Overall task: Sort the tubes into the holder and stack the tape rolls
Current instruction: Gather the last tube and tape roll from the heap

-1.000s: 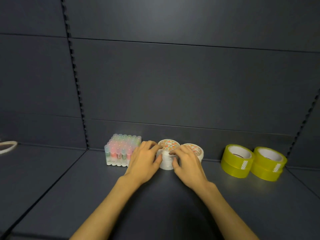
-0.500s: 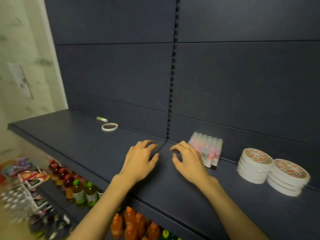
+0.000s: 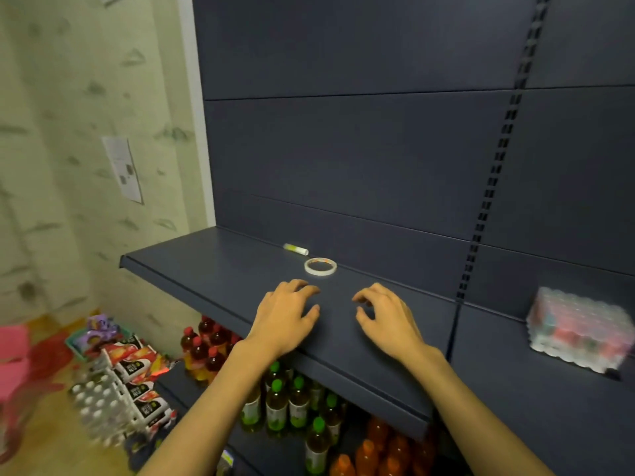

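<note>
While both hands hover palm-down over the dark shelf (image 3: pixel 220 269), the left hand (image 3: pixel 287 317) and right hand (image 3: pixel 388 321) hold nothing, fingers loosely curled and spread. Below the shelf's front edge, at six o'clock, stand bottled drinks (image 3: pixel 288 403). Just beyond the left fingertips, at twelve o'clock, a thin white tape roll (image 3: pixel 320 266) lies flat. Farther, at eleven o'clock, a single tube (image 3: pixel 295 249) lies on its side. At three o'clock, blurred, sits the tube holder (image 3: pixel 580 329), filled with tubes.
</note>
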